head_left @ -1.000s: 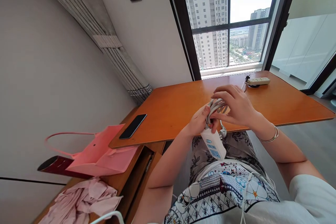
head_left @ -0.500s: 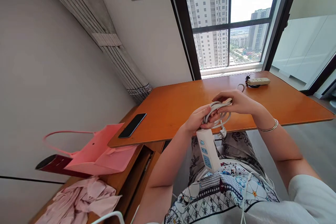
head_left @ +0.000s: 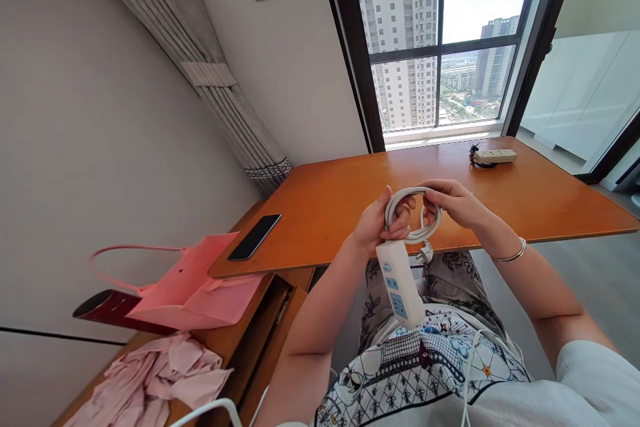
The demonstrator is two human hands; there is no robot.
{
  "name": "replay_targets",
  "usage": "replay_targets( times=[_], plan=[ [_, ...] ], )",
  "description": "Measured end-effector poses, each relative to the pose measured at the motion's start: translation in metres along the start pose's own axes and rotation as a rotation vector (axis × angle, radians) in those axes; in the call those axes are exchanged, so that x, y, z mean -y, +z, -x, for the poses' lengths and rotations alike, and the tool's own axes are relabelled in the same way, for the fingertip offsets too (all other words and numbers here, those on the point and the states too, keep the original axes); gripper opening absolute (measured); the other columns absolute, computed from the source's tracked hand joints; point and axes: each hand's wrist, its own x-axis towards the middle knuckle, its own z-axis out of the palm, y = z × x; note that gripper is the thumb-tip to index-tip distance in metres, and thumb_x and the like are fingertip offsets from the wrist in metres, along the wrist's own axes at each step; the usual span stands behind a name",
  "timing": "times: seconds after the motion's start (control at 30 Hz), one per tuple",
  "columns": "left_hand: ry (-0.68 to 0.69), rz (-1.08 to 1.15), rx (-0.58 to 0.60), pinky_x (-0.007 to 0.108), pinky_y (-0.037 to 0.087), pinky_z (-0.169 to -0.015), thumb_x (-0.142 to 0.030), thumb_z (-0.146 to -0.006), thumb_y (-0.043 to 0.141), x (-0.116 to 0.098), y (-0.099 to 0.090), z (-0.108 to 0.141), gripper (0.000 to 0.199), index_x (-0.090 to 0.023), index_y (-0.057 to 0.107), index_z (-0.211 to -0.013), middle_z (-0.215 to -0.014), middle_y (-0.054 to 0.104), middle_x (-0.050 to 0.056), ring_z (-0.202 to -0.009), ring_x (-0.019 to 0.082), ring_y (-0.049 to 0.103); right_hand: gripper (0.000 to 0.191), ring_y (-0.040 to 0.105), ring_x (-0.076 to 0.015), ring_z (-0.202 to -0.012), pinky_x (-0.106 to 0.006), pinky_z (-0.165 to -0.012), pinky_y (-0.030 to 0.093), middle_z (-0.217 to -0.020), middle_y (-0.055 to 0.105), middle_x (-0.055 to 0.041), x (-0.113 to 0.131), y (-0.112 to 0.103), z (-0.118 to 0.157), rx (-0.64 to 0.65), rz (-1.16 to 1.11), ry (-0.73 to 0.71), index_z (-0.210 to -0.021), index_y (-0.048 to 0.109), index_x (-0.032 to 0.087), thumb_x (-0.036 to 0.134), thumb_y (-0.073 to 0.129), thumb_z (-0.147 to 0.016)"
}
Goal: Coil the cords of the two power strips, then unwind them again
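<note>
My left hand (head_left: pixel 376 221) is closed around the left side of a coiled white power cord (head_left: pixel 413 239). From below that hand hangs a white power strip (head_left: pixel 400 285) with blue socket faces, tilted over my lap. My right hand (head_left: pixel 454 203) pinches the cord at the top right of the loop. The cord's plug (head_left: pixel 425 252) dangles just under the coil, near the table edge. The loop is held in the air above the front edge of the orange-brown table (head_left: pixel 330 213). Some fingers of both hands are hidden behind the coil.
On the table's far right lies a second power strip (head_left: pixel 495 156) with a black cord. A dark phone (head_left: pixel 254 237) rests at the left edge. Left of the table are a pink bag (head_left: pixel 195 287), a dark red cylinder (head_left: pixel 107 310) and crumpled pink cloth (head_left: pixel 160 377).
The loose end that stuck out beyond my right hand is now drawn into the coil. The loop looks rounder, and my right hand has shifted slightly right and down.
</note>
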Motion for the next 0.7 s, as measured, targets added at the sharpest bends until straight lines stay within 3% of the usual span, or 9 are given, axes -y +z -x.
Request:
replay_targets(
  times=[0.17,0.3,0.4,0.47,0.57,0.7],
  plan=[
    [0.041,0.0,-0.053,0.016,0.02,-0.035,-0.056,-0.1,0.046,0.0,0.008,0.002,0.048,-0.013,0.063,-0.086,-0.049,0.044,-0.007,-0.027,0.0,0.019,0.045,0.058,-0.0119,-0.048,-0.024,-0.047,0.049,-0.057,0.056,0.004,0.001,0.004,-0.001,-0.087,-0.07,0.044,-0.08,0.064,0.017,0.06,0.077,-0.076],
    [0.075,-0.044,0.09,0.016,0.018,-0.034,-0.053,-0.092,0.063,0.004,0.003,0.004,0.043,-0.017,0.047,-0.074,-0.049,0.048,-0.008,-0.026,-0.001,0.015,0.046,0.063,-0.0128,-0.053,-0.024,-0.05,0.05,-0.064,0.062,0.0012,0.007,0.003,0.0,-0.037,-0.041,0.047,-0.085,0.067,0.016,0.061,0.077,-0.076],
    [0.072,-0.102,0.171,0.017,0.017,-0.033,-0.06,-0.09,0.062,0.005,-0.004,0.005,0.049,-0.02,0.039,-0.073,-0.052,0.057,-0.004,-0.025,0.0,0.015,0.047,0.064,-0.0131,-0.056,-0.024,-0.052,0.051,-0.067,0.065,0.0001,0.013,0.003,0.001,0.022,-0.007,0.035,-0.09,0.068,0.016,0.06,0.077,-0.077],
    [0.039,-0.167,0.221,0.018,0.018,-0.033,-0.066,-0.089,0.058,0.006,-0.005,0.006,0.052,-0.02,0.04,-0.074,-0.054,0.06,-0.002,-0.025,0.0,0.017,0.045,0.06,-0.0117,-0.053,-0.023,-0.049,0.05,-0.061,0.062,0.0012,0.015,0.004,0.001,0.042,0.012,0.039,-0.082,0.066,0.016,0.06,0.074,-0.079],
    [0.022,-0.231,0.253,0.018,0.017,-0.032,-0.074,-0.085,0.057,0.005,-0.002,0.009,0.058,-0.019,0.045,-0.076,-0.052,0.056,-0.003,-0.027,0.001,0.019,0.05,0.053,-0.0093,-0.046,-0.021,-0.042,0.043,-0.055,0.058,0.0028,0.014,0.009,-0.001,0.028,0.02,0.031,-0.069,0.059,0.017,0.065,0.071,-0.081],
    [0.077,-0.214,0.191,0.018,0.014,-0.032,-0.072,-0.082,0.064,0.008,0.002,0.01,0.057,-0.018,0.047,-0.076,-0.049,0.046,-0.008,-0.029,0.001,0.018,0.052,0.052,-0.0094,-0.049,-0.021,-0.046,0.043,-0.057,0.057,0.0024,0.007,0.012,-0.003,-0.022,0.055,-0.029,-0.071,0.061,0.017,0.068,0.07,-0.08]
  ],
)
